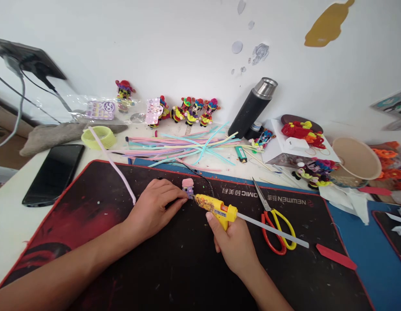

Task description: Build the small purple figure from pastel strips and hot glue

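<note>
Across a black, red-edged mat [174, 268], the left hand [155, 207] is pinching a small, fuzzy pink-and-purple figure [187, 183] (probably light, squashable, best held by its side) while the right hand [235, 246] is clasping a yellow plastic glue gun [208, 204] beside it.

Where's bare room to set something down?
The black mat is bare between the left hand and right hand, toward the person. A smaller patch lies between the yellow glue gun and red-and-yellow-handled scissors, beyond its white glue stick. Crowded along the wall: pastel fuzzy stems, small colourful dolls.
</note>
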`<move>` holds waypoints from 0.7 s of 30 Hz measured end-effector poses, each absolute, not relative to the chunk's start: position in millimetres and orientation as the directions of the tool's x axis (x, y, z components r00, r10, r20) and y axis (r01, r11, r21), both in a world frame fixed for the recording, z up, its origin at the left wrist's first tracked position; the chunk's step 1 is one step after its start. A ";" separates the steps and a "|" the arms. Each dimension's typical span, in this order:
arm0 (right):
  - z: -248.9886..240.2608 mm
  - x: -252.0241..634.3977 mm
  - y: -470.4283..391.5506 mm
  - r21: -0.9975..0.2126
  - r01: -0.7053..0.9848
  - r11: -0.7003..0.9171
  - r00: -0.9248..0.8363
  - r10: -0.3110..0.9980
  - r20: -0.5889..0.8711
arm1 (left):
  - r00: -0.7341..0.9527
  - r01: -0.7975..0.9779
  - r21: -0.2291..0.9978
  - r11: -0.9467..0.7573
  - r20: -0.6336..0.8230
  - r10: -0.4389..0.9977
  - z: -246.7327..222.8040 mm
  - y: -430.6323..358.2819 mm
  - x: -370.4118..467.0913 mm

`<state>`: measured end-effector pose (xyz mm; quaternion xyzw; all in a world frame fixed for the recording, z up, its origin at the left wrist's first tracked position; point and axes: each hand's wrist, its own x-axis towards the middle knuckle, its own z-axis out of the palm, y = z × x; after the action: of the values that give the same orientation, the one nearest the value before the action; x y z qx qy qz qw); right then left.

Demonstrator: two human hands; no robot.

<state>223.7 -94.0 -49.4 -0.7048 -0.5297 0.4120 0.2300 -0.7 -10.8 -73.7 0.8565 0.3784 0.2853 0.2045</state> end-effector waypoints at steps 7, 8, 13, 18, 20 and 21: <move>-49.9 224.1 -93.0 -0.752 0.556 -0.355 0.104 0.927 -0.361 | 0.548 0.534 0.569 -0.625 0.330 0.769 -74.8 -10.3 -0.6; -49.8 224.1 -92.8 -0.752 0.553 -0.359 0.105 0.925 -0.364 | 0.549 0.535 0.570 -0.624 0.327 0.769 -75.1 -10.3 -0.7; -49.3 224.0 -93.1 -0.761 0.532 -0.372 0.112 0.921 -0.372 | 0.554 0.534 0.571 -0.623 0.320 0.768 -75.1 -10.4 -1.0; -49.4 223.7 -92.9 -0.760 0.527 -0.379 0.118 0.919 -0.376 | 0.561 0.522 0.568 -0.636 0.334 0.758 -74.5 -9.8 -0.9; -49.7 223.5 -92.7 -0.758 0.526 -0.386 0.115 0.915 -0.386 | 0.562 0.522 0.566 -0.638 0.334 0.756 -74.4 -9.7 -0.8; -49.8 223.5 -92.7 -0.757 0.526 -0.388 0.114 0.914 -0.389 | 0.562 0.524 0.565 -0.638 0.333 0.757 -74.4 -9.8 -0.7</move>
<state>223.5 -92.7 -49.8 -0.7118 -0.5057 0.4329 0.2243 -0.7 -9.8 -74.4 0.8595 0.3725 0.2831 0.2058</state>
